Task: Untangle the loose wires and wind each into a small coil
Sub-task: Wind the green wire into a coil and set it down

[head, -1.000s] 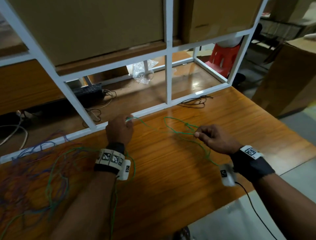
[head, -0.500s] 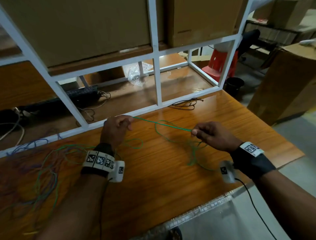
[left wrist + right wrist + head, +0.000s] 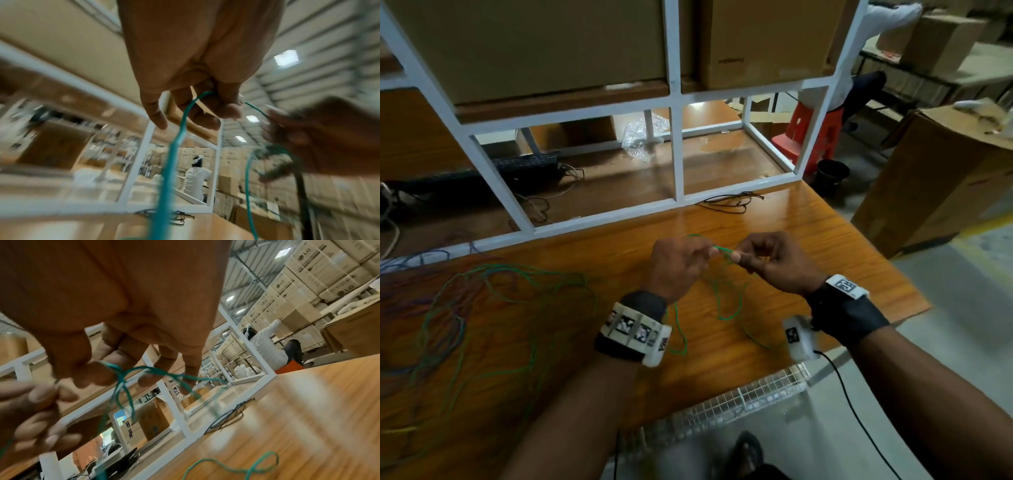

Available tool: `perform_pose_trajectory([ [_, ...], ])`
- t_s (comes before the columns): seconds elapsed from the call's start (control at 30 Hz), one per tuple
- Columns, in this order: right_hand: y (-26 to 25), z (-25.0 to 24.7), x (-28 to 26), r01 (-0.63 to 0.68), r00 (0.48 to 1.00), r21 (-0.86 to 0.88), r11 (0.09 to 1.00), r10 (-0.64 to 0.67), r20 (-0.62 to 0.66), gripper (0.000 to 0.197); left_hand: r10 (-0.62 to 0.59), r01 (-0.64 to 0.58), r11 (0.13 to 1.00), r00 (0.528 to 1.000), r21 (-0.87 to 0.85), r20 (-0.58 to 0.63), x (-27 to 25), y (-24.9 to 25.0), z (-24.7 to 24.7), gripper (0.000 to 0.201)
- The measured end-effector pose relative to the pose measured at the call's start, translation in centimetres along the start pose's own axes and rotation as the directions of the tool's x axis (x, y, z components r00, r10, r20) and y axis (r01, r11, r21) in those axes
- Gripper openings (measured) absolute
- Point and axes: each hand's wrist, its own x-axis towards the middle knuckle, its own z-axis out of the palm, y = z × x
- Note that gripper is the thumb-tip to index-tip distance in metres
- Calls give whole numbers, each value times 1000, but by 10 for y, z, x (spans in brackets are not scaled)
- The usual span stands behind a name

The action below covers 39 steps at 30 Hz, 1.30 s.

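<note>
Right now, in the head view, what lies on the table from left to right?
Tangle of loose wires → left hand → the green wire pinched between both hands → right hand. The black wire bundle lies farther back.

White frame (image 3: 599, 224) blocks behind; wire tangle (image 3: 482, 308) left; table (image 3: 842, 274) bare right.

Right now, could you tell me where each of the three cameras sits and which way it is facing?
Head: worn on the head, looking forward and down at the wooden table; both forearms, left hand and right hand show.
Left wrist: looks along the left hand's fingers, up toward the white frame.
Right wrist: looks along the right hand's fingers over the table.
All three share the green wire, pinched by both hands.
</note>
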Motion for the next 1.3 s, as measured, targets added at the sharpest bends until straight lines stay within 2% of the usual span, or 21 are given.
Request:
perform_pose_trajectory([
  [0.07, 9, -20, -2, -3, 999, 14, 1000, 2, 47, 18, -145, 129, 973, 987, -191, -70, 5, -12, -11, 15],
  [0.17, 35, -50, 4, -19, 985, -59, 998, 29, 170, 27, -318, 288, 935, 939, -209, -130, 18, -23, -16, 19],
  [0.27, 65, -81, 10, -85, 970, -10, 996, 85, 229, 22, -523, 447, 846, 801, -290, -291, 39, -46, -10, 26],
  [0.33, 87, -97, 13, -150, 966, 81, 985, 129, 224, 28, -621, 556, 784, 709, -276, -334, 50, -64, -6, 30],
  [0.37, 97, -103, 14, -177, 966, 135, 975, 146, 214, 35, -660, 623, 750, 680, -221, -319, 53, -70, -3, 33],
  [0.43, 107, -108, 19, -164, 967, 153, 974, 128, 219, 51, -708, 737, 675, 660, 35, -249, 58, -71, 6, 53],
  [0.47, 108, -107, 22, -137, 966, 132, 982, 103, 236, 54, -711, 737, 649, 676, 191, -194, 59, -64, 14, 62],
  [0.5, 107, -103, 25, -111, 966, 120, 987, 78, 245, 52, -671, 678, 662, 726, 320, -150, 60, -48, 24, 68],
  [0.57, 98, -95, 33, -69, 970, 115, 991, 39, 242, 46, -454, 409, 813, 891, 414, 13, 65, -4, 49, 84],
  [0.6, 94, -89, 39, -57, 970, 118, 991, 27, 244, 46, -354, 272, 863, 927, 425, 126, 70, 24, 60, 83],
  [0.67, 84, -78, 48, -66, 967, 136, 988, 30, 251, 48, -249, 116, 889, 934, 443, 256, 79, 47, 76, 61],
  [0.7, 79, -74, 51, -84, 968, 151, 985, 45, 245, 49, -222, 90, 902, 935, 421, 277, 82, 46, 78, 45],
  [0.77, 74, -71, 50, -129, 972, 192, 973, 86, 218, 52, -186, 151, 975, 955, 161, 230, 88, 30, 71, 24],
  [0.83, 79, -75, 45, -176, 971, 215, 961, 133, 201, 53, -239, 242, 969, 969, -46, 61, 90, 7, 56, 22],
  [0.9, 93, -83, 37, -183, 969, 162, 970, 150, 196, 61, -362, 355, 932, 920, -72, -151, 93, -21, 33, 25],
  [1.0, 118, -97, 24, -158, 974, 52, 986, 147, 174, 47, -568, 606, 794, 764, 39, -307, 90, -68, -3, 30],
  [1.03, 124, -99, 21, -163, 974, 27, 986, 156, 162, 41, -604, 655, 750, 735, 92, -308, 89, -82, -7, 30],
  [1.17, 131, -85, 23, -175, 975, -60, 983, 181, 127, 41, -685, 684, 644, 715, 342, -139, 88, -92, 12, 32],
  [1.2, 126, -79, 26, -174, 977, -82, 981, 183, 113, 36, -682, 655, 626, 723, 422, -109, 89, -83, 20, 39],
  [1.23, 121, -73, 29, -167, 980, -101, 981, 176, 92, 31, -627, 585, 664, 775, 465, -78, 90, -71, 30, 52],
  [1.3, 105, -63, 36, -144, 987, -113, 983, 152, 57, 29, -358, 316, 860, 933, 401, 32, 91, -35, 51, 61],
])
